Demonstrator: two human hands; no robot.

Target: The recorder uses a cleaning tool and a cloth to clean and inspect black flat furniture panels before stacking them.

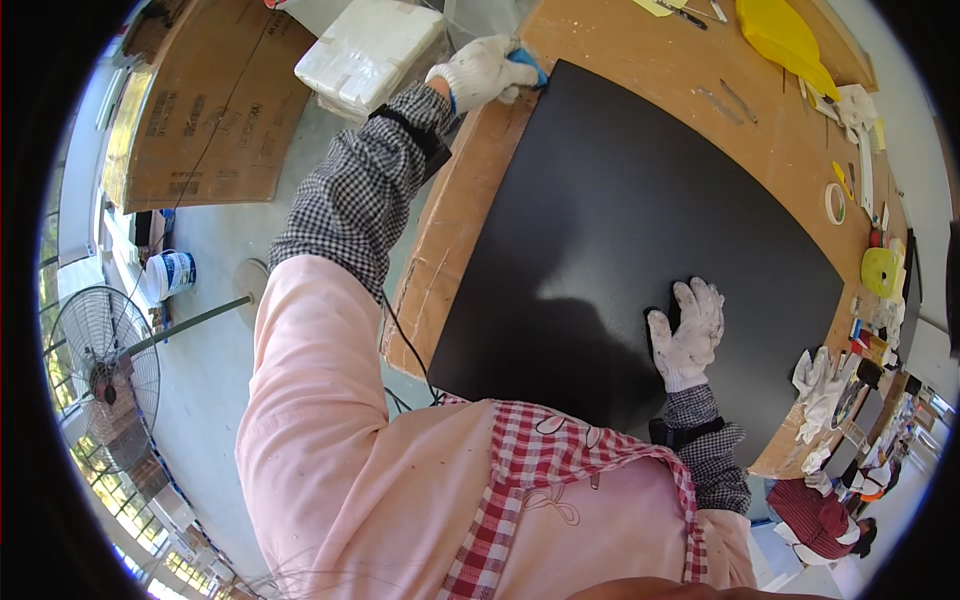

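A large, smooth black panel (630, 240) lies flat on a table covered in brown cardboard (440, 260). My left hand (480, 75), in a white glove, reaches to the panel's far left corner. Its fingers are closed around a small blue piece (528, 66) that touches the corner; whether this is cloth or a pad cannot be made out. My right hand (690, 330), in a smudged white glove, rests on the panel's near right part with its fingers stretched and thumb apart. Nothing shows in it. Checked sleeve covers and dark bands are on both forearms.
A wrapped white block (370, 55) stands beyond the table's left edge, near a big carton (215, 110). A fan (105, 380) and a white bucket (170, 274) stand at left. Tape (835, 203), a yellow bag (785, 45) and gloves lie rightward. Another person (815, 520) is at lower right.
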